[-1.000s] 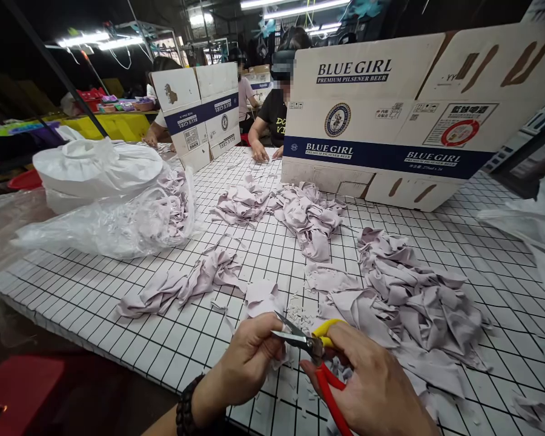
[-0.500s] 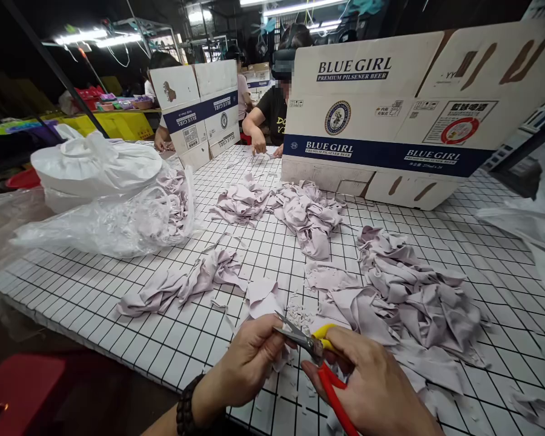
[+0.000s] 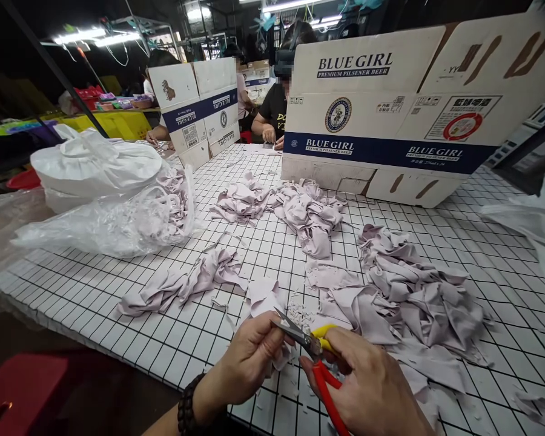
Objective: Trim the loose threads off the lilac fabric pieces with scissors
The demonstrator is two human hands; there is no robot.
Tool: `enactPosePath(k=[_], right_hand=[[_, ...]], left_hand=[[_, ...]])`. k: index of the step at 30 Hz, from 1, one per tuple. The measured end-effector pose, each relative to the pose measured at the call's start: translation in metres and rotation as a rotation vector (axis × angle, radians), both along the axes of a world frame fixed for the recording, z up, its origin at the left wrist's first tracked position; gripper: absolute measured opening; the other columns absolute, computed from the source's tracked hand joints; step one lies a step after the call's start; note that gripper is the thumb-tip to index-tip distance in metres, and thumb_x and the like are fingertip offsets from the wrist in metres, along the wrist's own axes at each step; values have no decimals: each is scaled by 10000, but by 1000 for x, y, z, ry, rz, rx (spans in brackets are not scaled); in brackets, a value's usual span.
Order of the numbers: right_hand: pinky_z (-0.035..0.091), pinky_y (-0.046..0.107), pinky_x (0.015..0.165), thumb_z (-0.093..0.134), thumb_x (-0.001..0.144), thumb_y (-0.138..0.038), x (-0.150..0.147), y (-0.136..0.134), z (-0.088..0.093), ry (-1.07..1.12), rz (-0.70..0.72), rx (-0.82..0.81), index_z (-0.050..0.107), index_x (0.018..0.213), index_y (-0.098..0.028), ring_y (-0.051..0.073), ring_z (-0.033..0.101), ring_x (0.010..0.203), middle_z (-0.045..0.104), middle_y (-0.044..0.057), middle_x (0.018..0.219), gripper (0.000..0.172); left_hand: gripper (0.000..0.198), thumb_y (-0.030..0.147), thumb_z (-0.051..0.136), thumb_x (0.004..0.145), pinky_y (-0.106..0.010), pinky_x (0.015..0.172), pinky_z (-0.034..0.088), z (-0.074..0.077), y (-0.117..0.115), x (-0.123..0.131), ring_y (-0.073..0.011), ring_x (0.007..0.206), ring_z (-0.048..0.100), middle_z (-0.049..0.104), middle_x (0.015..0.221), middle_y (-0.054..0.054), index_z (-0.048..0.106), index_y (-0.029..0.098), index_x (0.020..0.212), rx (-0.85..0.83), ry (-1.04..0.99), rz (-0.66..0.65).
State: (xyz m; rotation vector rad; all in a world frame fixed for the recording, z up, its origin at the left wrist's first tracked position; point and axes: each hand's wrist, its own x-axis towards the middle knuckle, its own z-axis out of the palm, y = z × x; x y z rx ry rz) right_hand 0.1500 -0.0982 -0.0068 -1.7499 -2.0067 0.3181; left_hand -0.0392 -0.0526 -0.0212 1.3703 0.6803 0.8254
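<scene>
My left hand [image 3: 249, 357] pinches a small pale lilac fabric piece [image 3: 282, 357] near the table's front edge, fingers closed on it. My right hand [image 3: 372, 387] grips scissors [image 3: 315, 357] with one yellow and one red handle; the blades are parted at the fabric beside my left fingers. Tiny lilac offcuts [image 3: 300, 312] lie scattered just beyond the blades. A large heap of lilac fabric pieces [image 3: 418, 303] sits to the right of my hands, and a smaller bunch [image 3: 181, 281] lies to the left.
The table [image 3: 95, 290] has a white black-gridded top. A Blue Girl beer carton [image 3: 390, 115] stands at the back right, another carton [image 3: 200, 112] farther left. A plastic bag [image 3: 113, 212] holds more fabric. A person in black [image 3: 272, 112] works behind. A red stool [image 3: 22, 393] sits below left.
My hands and the scissors stay almost in place, shifting slightly; the blades remain parted at the fabric. The person at the back has moved their hands a little.
</scene>
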Motion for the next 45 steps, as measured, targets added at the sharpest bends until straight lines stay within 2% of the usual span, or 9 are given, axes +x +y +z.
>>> enactPosePath(k=[6,13,20,29,37,39,41,43,45], right_hand=[[288,230,414,570,813,-485,0,-1,-4,10,-15,-25,345,582,-233,113,415,418,486,-41,498,410],[267,235,431,591,793,-444,1,-1,-7,41,12,-93,299,587,-234,112,392,438,449,-49,494,414],[280,238,442,600,773,-443,3,-2,-4,39,11,-190,319,584,-233,123,404,456,468,-39,500,399],[242,234,431,571,777,-443,2,3,0,55,32,-178,268,573,-228,110,352,446,413,-44,483,424],[216,248,455,572,774,-444,6,2,-13,101,19,-146,263,565,-220,106,329,461,377,-44,495,435],[216,249,460,606,751,-427,8,4,-13,167,12,-214,260,554,-218,104,318,471,357,-48,496,450],[225,243,457,634,748,-418,11,9,-11,321,13,-363,277,556,-221,100,303,481,334,-57,511,451],[268,232,465,653,762,-432,14,14,-9,529,17,-517,370,609,-224,101,319,502,342,-66,553,383],[337,232,505,683,758,-445,14,18,-9,695,22,-609,504,779,-222,110,376,543,391,-65,622,287]], left_hand=[[338,422,445,982,-188,494,328,0,-1,1,-69,518,371,428,631,33,550,150,812,-56,-33,-9],[361,477,488,948,-189,454,312,-3,-3,1,-68,466,372,418,582,43,556,147,817,-211,-87,-16],[362,466,496,947,-186,457,299,-3,-1,-2,-68,484,355,403,600,39,564,145,794,-172,-72,-28],[349,452,493,951,-189,445,300,-2,-1,-3,-66,471,365,412,593,38,562,146,799,-169,-97,-43],[359,448,481,958,-190,449,312,-5,-1,-6,-64,471,369,417,598,35,566,141,794,-156,-67,-41],[350,439,479,962,-187,454,326,-7,0,-6,-66,479,391,446,610,27,570,138,807,-169,-57,-41],[348,441,475,964,-184,450,333,-9,1,-5,-67,469,408,455,597,29,566,140,815,-189,-66,-46],[349,446,480,961,-181,447,340,-9,2,-4,-67,457,419,447,576,37,562,143,809,-203,-90,-35],[344,446,491,957,-176,449,348,-9,3,-2,-66,451,421,435,563,44,557,147,801,-214,-123,-20]])
